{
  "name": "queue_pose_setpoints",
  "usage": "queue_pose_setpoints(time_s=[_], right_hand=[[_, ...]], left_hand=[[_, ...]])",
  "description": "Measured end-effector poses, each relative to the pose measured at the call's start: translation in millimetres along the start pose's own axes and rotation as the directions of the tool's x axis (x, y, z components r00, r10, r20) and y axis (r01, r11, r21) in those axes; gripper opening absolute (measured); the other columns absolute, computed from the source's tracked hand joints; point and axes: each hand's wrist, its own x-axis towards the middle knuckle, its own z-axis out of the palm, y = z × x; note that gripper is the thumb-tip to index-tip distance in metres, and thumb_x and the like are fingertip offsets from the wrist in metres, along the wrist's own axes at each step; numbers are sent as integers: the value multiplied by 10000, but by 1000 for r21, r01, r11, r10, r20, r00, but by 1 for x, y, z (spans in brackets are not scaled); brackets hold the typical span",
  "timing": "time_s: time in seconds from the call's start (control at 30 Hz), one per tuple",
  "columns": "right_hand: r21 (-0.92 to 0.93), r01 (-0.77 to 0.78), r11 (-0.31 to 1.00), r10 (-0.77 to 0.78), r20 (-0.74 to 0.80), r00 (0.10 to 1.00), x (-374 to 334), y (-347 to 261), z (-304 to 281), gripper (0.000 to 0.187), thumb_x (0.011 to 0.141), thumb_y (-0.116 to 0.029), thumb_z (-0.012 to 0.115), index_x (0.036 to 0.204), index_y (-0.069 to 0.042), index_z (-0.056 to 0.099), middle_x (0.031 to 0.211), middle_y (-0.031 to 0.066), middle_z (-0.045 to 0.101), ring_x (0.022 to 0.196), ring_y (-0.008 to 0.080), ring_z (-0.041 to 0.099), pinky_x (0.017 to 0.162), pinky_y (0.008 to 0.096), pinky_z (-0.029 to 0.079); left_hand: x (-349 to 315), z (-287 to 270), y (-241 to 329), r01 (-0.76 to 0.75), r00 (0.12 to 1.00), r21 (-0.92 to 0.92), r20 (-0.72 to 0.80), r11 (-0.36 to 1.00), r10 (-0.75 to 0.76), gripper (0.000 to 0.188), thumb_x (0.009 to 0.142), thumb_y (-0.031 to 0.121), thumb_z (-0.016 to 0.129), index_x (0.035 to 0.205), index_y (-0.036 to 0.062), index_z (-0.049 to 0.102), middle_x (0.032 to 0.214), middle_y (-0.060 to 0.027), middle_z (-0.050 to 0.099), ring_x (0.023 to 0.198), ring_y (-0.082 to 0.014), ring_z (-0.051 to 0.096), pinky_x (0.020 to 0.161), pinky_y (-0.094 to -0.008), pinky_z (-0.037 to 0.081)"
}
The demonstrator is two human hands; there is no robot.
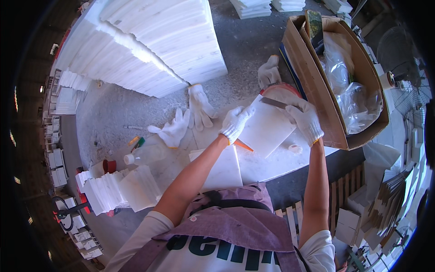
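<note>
My left hand (238, 123), in a white knit glove, is closed at the left edge of a white square tile (272, 129), its fingers pinched there. My right hand (306, 120), gloved alike, grips a flat grey metal blade (273, 103) that reaches left over the tile's far corner. Beyond that corner sits a round red-rimmed dish (282, 89), partly covered by the blade and tile. An orange pointed piece (244, 145) sticks out beside my left wrist. Nearer me lies another white tile (226, 170). A small white round piece (295, 148) rests near my right wrist.
Loose white gloves (201, 107) lie left of my hands. A clear bottle (147, 155) and a green marker-like item (138, 144) are farther left. Tall stacked white tiles (158, 45) stand at the back. A cardboard box (312, 86) holding plastic bags borders the right.
</note>
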Motion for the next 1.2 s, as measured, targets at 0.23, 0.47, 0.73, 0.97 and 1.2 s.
queue_pose_setpoints(time_s=[0.23,0.47,0.73,0.97,1.2], right_hand=[[38,-35,999,44,-270,962,-19,6,-8,225,875,-109,615,1055,14,672,808,45,640,651,114,575,574,238,459],[-679,78,730,-322,-241,916,-18,12,4,260,874,-185,585,1069,-37,672,1012,177,673,921,333,647,840,376,494],[-513,211,832,-495,-516,699,-88,7,-6,235,896,-73,625,1120,-20,671,1037,126,687,918,231,671,799,317,532],[-311,-191,931,-32,-592,805,-163,88,15,440,833,-120,694,1251,-69,569,1201,122,593,1053,220,616,838,336,528],[-500,-174,848,-109,-488,866,-133,99,16,539,792,-173,707,1308,-156,555,1246,131,551,1044,277,616,816,356,536]], left_hand=[[3,-4,-4,11,1000,36,-12,999,-11,348,903,383,653,970,42,679,815,36,583,738,-51,465,665,-245,403],[-5,4,11,-9,1000,-61,-29,998,8,368,904,371,654,1007,18,671,861,34,601,790,-47,491,718,-239,419],[-11,-10,11,93,995,-118,-36,989,-98,374,921,349,634,1051,-1,660,949,-10,644,845,-70,553,734,-234,460],[-12,-26,0,45,996,-170,-73,984,-58,359,921,316,630,1100,5,639,923,-31,642,813,-104,599,691,-262,505],[-10,-32,-4,44,991,-202,-115,978,-68,336,921,314,633,1096,27,639,908,-29,640,795,-99,597,670,-254,495]])
